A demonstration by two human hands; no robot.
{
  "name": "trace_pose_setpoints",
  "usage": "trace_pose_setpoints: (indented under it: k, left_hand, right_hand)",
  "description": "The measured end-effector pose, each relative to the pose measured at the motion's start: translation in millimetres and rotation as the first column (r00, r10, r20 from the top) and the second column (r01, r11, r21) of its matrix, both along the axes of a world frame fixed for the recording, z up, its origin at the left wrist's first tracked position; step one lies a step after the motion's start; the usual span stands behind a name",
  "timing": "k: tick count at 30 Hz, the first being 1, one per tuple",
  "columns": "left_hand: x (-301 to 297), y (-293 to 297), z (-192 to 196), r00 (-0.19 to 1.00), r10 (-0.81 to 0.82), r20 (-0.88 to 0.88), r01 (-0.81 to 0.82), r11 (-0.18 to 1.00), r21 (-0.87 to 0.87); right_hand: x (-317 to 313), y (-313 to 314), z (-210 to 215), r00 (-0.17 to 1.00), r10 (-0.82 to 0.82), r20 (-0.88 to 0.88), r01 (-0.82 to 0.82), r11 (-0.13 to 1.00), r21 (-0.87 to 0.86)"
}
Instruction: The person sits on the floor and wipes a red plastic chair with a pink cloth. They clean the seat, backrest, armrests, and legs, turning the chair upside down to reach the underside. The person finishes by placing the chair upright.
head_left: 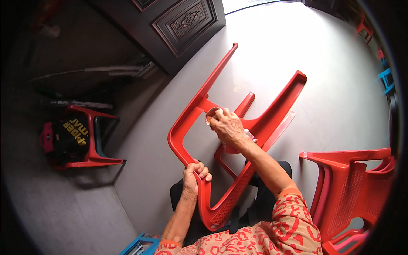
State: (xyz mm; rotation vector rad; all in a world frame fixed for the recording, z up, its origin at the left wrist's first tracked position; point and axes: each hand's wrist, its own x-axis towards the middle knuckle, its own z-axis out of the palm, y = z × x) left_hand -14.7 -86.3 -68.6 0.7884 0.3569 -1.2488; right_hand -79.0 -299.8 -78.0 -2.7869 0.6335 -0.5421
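A red plastic armchair (176, 135) lies tipped over in front of me, its legs pointing away toward the far right. My left hand (196, 178) is closed round the near part of its frame. On the inner edge between two legs, my right hand (227, 127) is closed on a crumpled pale cloth (211, 115) that touches the red plastic. More pink-and-white material (250, 135) shows beneath my right wrist; whether it belongs to the same cloth, I cannot tell. My right forearm hides part of the seat.
Stacked red chairs (340, 182) stand close on my right. At the left, a red chair (100, 161) bears a black bag (70, 140). A dark carved door (187, 29) is open at the far side. Blue plastic (142, 245) shows by my left elbow, and a blue stool (386, 80) stands far right.
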Motion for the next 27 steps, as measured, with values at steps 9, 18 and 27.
trace_pose_setpoints:
  k: [9,18,27]
  left_hand:
    - [-40,1,12,0.95,-0.135,0.282,0.105,0.987,0.117]
    - [-44,12,-9,0.965,-0.121,0.233,0.093,0.987,0.129]
    - [-9,-16,-2,0.894,-0.061,0.443,0.017,0.994,0.104]
  right_hand:
    - [35,-74,-6,0.708,-0.696,0.118,0.142,0.305,0.942]
    - [28,-23,-21,0.929,-0.312,0.2,0.198,0.874,0.445]
    - [-33,-23,-18,0.868,-0.376,0.323,0.19,0.855,0.483]
